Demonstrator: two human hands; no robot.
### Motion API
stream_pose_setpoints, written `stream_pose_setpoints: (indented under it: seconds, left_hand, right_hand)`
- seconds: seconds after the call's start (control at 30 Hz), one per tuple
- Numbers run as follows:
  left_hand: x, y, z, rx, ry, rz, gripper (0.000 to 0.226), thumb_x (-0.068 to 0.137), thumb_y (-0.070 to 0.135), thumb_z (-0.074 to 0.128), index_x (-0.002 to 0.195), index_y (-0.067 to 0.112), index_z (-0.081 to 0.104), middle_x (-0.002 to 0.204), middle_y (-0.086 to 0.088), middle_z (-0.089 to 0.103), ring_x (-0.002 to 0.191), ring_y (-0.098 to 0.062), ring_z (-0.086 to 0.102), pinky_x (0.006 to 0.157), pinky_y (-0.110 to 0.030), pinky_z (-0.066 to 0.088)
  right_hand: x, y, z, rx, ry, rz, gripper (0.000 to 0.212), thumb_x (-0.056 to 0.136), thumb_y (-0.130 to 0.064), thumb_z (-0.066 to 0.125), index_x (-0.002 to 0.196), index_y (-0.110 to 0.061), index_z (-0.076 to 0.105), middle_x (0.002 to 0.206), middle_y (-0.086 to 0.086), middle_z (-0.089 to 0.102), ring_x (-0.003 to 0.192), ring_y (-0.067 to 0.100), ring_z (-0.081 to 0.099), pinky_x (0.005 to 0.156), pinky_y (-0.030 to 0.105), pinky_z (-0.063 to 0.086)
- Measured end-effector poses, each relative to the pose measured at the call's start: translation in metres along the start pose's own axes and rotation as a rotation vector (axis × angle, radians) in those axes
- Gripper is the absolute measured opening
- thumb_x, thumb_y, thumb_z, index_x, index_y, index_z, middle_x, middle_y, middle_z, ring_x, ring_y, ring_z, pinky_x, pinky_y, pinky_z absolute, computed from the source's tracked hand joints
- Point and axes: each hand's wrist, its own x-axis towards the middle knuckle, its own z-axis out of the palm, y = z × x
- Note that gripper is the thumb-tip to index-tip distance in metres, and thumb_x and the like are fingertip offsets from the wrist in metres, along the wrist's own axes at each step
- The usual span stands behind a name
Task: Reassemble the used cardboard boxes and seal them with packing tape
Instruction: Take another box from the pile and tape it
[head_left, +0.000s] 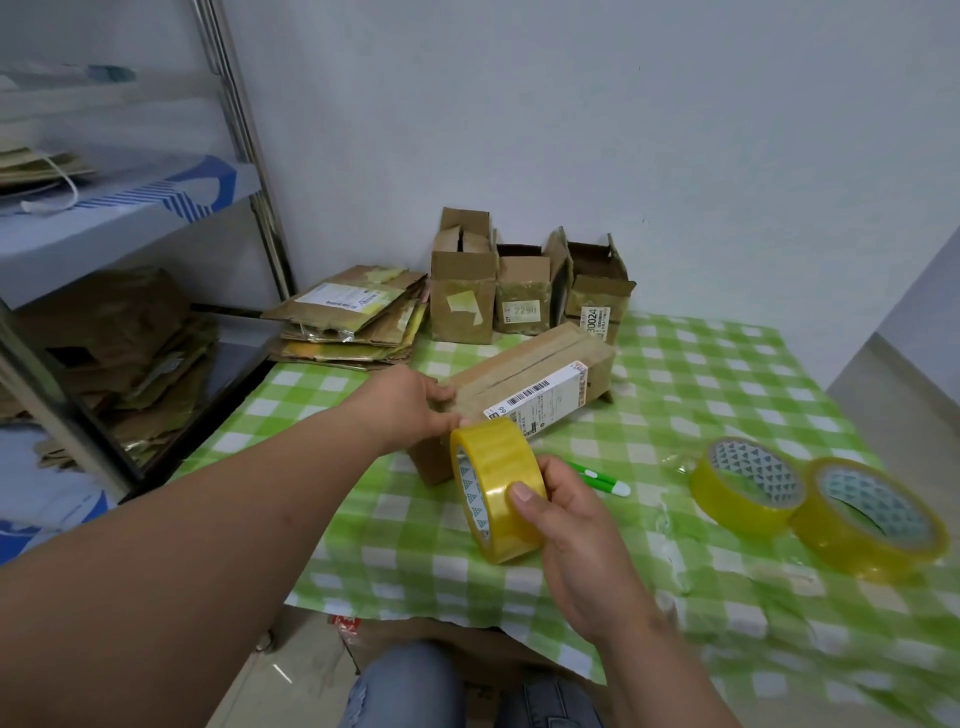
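I see my left hand (415, 402) stretched out to the near end of a long cardboard box (524, 387) that lies on its side on the desk (727, 384), which is covered by a green and white checked cloth. The fingers of that hand curl round the box's end and grip it. The box carries a white shipping label (540, 397) with a barcode along its upper face, and a dark seam runs down its length.

My right hand (566, 512) holds a roll of yellowish packing tape (496, 488) upright, just in front of the box's near end, with the thumb pressed on the roll's outer face and the fingers wrapped behind it. The roll's top edge meets the left hand's fingertips at the box corner; I cannot tell whether a strip of tape is drawn out.

A green and white pen-like tool (602, 480) lies on the cloth just behind the right hand. Two more tape rolls (815, 499) rest flat and touching each other at the right of the desk. At the back, against the wall, three small opened boxes (524, 291) stand in a row, and a stack of flattened cardboard (348, 319) lies to their left. A metal shelf rack (135, 270) at the left holds more flattened cardboard.
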Motion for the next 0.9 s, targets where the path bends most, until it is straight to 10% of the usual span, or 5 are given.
stream_pose_setpoints:
  seconds: [0.43, 0.6, 0.9]
  left_hand:
    - [-0.004, -0.006, 0.005, -0.118, -0.001, 0.002, 0.070, 0.078, 0.058, 0.073, 0.140, 0.030, 0.055, 0.152, 0.007, 0.043, 0.138, -0.016, 0.041, 0.109, -0.029, 0.033]
    - [-0.008, 0.002, 0.007, -0.064, -0.035, -0.024, 0.098, 0.069, 0.074, 0.068, 0.150, 0.027, 0.040, 0.159, 0.001, 0.032, 0.143, -0.023, 0.035, 0.112, -0.037, 0.034]
    - [-0.004, 0.014, 0.009, -0.021, 0.029, 0.022, 0.072, 0.087, 0.052, 0.067, 0.148, 0.022, 0.043, 0.138, -0.005, 0.057, 0.120, -0.023, 0.055, 0.087, -0.028, 0.043]
  right_hand:
    - [-0.012, -0.010, -0.011, 0.013, 0.002, 0.053, 0.017, 0.078, -0.028, 0.065, 0.090, -0.018, 0.072, 0.090, 0.012, 0.067, 0.086, 0.027, 0.059, 0.078, 0.043, 0.046]
    - [-0.016, -0.014, -0.020, -0.048, -0.036, 0.057, 0.022, 0.079, -0.025, 0.060, 0.094, -0.012, 0.070, 0.089, 0.008, 0.068, 0.083, 0.018, 0.060, 0.071, 0.027, 0.050]
    - [-0.014, -0.017, -0.017, -0.076, -0.080, 0.062, 0.029, 0.075, -0.017, 0.060, 0.101, -0.006, 0.066, 0.086, 0.000, 0.071, 0.076, 0.009, 0.066, 0.063, 0.021, 0.051]
